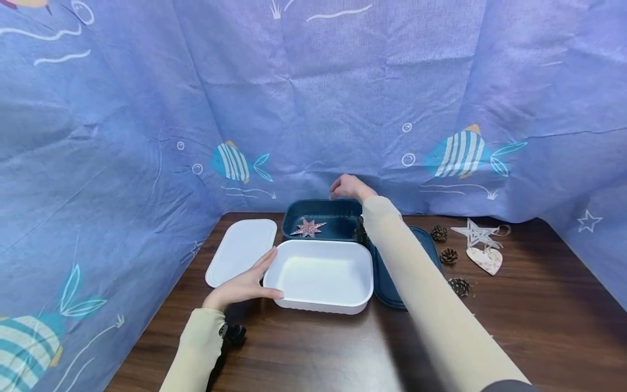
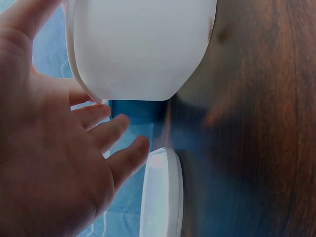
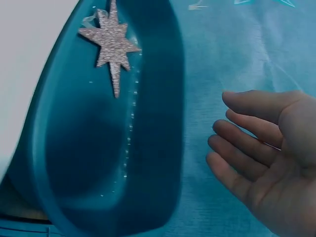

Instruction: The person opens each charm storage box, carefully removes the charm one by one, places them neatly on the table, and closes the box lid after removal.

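My left hand (image 1: pixel 250 284) spreads along the left end of a white rectangular container (image 1: pixel 320 277), thumb at the near rim and fingertips at the far left corner. In the left wrist view the other fingers reach out loosely beside the container's wall (image 2: pixel 143 49). Behind it is a dark blue container (image 1: pixel 338 223) with a glittery pink eight-pointed star ornament (image 1: pixel 308 227) lying inside. My right hand (image 1: pixel 349 186) hovers at that container's far rim, holding nothing. Its fingers are relaxed and slightly bent in the right wrist view, beside the blue wall (image 3: pixel 153 123).
A white lid (image 1: pixel 242 250) lies left of the containers. To the right, a dark blue lid (image 1: pixel 421 245) is partly under my right arm. Farther right are pine cones (image 1: pixel 448 256), a white star ornament (image 1: pixel 474 234) and a heart ornament (image 1: pixel 485 260). A patterned curtain (image 1: pixel 318 109) hangs behind.
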Tool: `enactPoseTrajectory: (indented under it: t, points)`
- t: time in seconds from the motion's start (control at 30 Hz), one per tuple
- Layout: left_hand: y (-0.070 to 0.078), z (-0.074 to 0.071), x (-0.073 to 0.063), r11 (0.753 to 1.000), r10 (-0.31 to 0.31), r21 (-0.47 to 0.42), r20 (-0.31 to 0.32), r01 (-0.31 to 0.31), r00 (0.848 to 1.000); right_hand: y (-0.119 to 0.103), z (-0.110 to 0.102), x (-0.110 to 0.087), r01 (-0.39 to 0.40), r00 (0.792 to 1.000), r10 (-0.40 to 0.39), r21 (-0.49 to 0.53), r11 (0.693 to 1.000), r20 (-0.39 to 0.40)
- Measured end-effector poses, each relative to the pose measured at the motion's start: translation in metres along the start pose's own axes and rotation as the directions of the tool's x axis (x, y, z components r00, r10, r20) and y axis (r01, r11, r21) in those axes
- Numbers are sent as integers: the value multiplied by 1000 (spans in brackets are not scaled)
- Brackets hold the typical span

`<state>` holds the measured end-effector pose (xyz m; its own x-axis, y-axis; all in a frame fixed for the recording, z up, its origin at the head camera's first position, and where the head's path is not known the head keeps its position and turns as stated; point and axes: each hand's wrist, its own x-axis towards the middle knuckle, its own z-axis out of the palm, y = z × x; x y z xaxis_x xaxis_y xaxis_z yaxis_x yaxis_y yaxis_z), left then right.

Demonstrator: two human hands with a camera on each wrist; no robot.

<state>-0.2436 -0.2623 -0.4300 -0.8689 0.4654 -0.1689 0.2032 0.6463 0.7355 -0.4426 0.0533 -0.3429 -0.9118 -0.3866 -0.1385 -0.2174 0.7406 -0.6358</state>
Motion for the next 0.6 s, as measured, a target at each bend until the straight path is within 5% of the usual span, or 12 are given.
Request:
enactPoseTrajectory:
  t: [0.3, 0.6]
  points:
    - [0, 0, -2, 1000, 7, 0, -4, -7, 1000, -5, 24, 11, -21, 988, 25, -31, 999, 153]
    - [1, 1, -1, 1000, 7, -4, -4, -7, 1000, -7, 45, 15, -61, 946, 84, -83, 995, 313]
